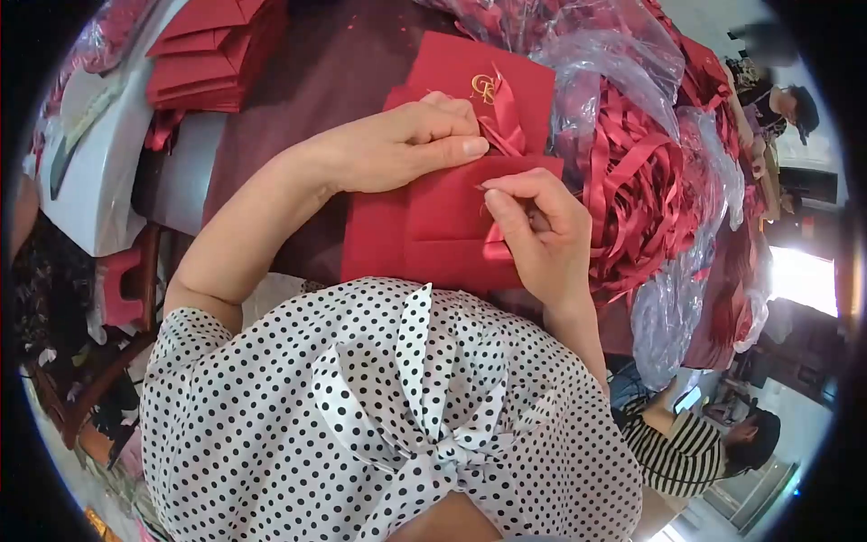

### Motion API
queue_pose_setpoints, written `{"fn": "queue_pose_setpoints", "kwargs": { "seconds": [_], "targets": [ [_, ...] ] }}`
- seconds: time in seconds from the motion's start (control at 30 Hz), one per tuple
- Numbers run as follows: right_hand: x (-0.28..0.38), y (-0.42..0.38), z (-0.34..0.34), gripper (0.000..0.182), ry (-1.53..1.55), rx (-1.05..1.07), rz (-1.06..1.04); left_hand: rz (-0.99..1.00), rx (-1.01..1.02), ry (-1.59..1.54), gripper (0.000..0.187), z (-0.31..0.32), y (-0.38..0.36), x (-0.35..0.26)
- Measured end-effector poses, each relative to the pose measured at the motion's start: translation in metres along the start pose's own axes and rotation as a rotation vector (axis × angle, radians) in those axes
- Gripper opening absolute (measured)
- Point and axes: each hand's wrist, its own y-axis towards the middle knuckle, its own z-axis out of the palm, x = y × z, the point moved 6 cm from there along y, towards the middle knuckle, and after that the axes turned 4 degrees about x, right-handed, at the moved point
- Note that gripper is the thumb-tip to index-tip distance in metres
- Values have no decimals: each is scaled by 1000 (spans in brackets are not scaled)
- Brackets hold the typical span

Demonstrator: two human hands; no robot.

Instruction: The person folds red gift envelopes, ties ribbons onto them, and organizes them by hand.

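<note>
In front of me lies a red paper bag (433, 212) with folded panels. A red flap or second bag behind it bears a gold emblem (483, 88). My left hand (424, 140) rests on the red paper, its thumb and fingers closed on a red satin ribbon (508, 117) that loops up beside the thumb. Just to the right, my right hand (542, 226) hovers over the front panel. Its thumb and forefinger are pinched together at a small thin tip that is too small to name. Another piece of ribbon (497, 244) shows beside the right palm.
A big heap of red ribbons (637, 190) in clear plastic wrap (668, 325) lies to the right. Folded red bags (203, 68) are stacked at the upper left near a white box (104, 172). A person in a striped shirt (673, 443) sits at the lower right.
</note>
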Motion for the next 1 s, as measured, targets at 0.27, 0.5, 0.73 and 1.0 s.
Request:
{"fn": "queue_pose_setpoints", "kwargs": {
  "seconds": [0.27,0.5,0.73,1.0],
  "targets": [
    [0,4,6,5,-96,-93,96,39,-18,146,31,-2,-2,-1],
    [6,6,12,8,-316,-115,-25,151,-92,202,25,4,-5,-12],
    [41,1,22,12,-834,-163,-358,380,-424,733,13,23,-17,-50],
    [19,-7,11,26,-302,-168,-91,347,-232,571,20,21,-21,-52]
  ]
}}
